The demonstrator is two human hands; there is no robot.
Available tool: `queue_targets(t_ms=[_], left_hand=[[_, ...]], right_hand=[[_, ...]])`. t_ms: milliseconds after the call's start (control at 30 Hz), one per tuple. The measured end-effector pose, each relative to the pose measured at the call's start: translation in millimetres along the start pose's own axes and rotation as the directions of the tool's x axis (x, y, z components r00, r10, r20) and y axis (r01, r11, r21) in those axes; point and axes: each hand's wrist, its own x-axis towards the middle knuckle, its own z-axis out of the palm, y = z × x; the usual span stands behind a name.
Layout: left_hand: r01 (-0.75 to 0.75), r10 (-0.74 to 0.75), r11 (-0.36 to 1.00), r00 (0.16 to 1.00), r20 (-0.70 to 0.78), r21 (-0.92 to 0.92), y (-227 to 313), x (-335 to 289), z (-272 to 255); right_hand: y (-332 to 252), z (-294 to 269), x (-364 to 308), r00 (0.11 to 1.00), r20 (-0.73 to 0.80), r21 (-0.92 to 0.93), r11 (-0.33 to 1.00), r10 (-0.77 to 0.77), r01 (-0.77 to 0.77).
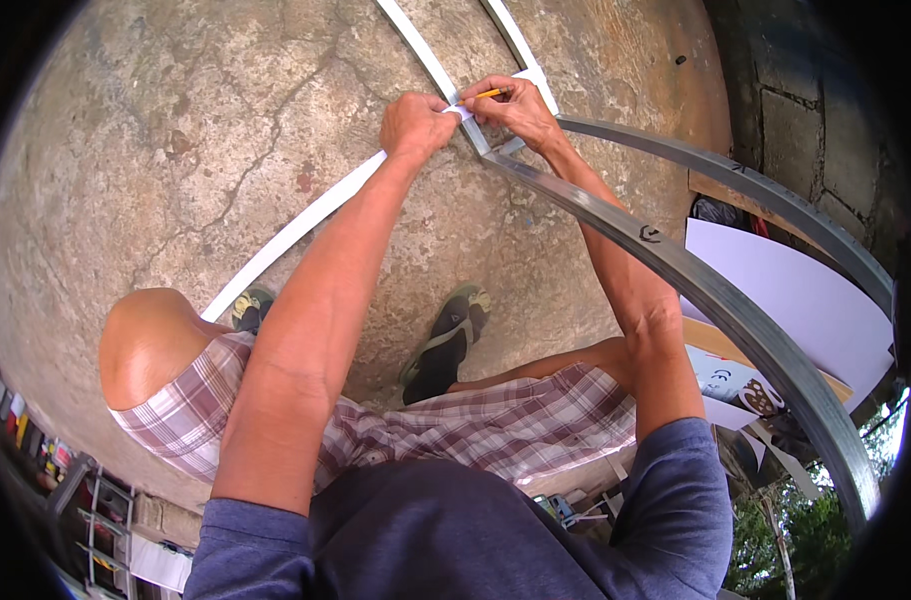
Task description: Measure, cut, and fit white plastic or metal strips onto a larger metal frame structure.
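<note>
My left hand is closed on a long white strip. That strip runs from near my left knee up to the hand, and its short end shows between my two hands, lying across a grey metal tube. In my right hand a yellow pencil is pinched between thumb and fingers. Its tip is close to the strip's end and the tube; whether it touches cannot be made out. The right hand rests near the corner of the metal frame.
A long metal tube passes over my right forearm to the lower right, with a second tube beyond it. White sheets and a box lie at the right by a block wall. Cracked concrete floor spreads around.
</note>
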Motion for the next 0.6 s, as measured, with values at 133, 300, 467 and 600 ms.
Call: queue_targets(t_ms=[133,300,467,600], left_hand=[[-0.006,0.006,1.000,1.000,-0.005,0.004,-0.1,-0.3,-0.1],[-0.010,0.010,1.000,1.000,-0.006,-0.005,0.4,-1.0,-0.6],[-0.019,0.019,1.000,1.000,-0.009,0.000,0.4,-1.2,-1.1],[-0.015,0.015,1.000,1.000,0.003,-0.015,1.1,-2.3,-1.1]], right_hand=[[2.7,1.0,0.9,1.000,-0.014,0.002,1.000,-0.016,0.016],[4.0,1.6,2.0,1.000,-0.013,-0.003,1.000,-0.010,0.010],[2.5,2.9,1.8,1.000,-0.014,0.006,1.000,-0.007,0.007],[1.6,3.0,0.8,1.000,-0.031,-0.023,1.000,-0.002,0.001]])
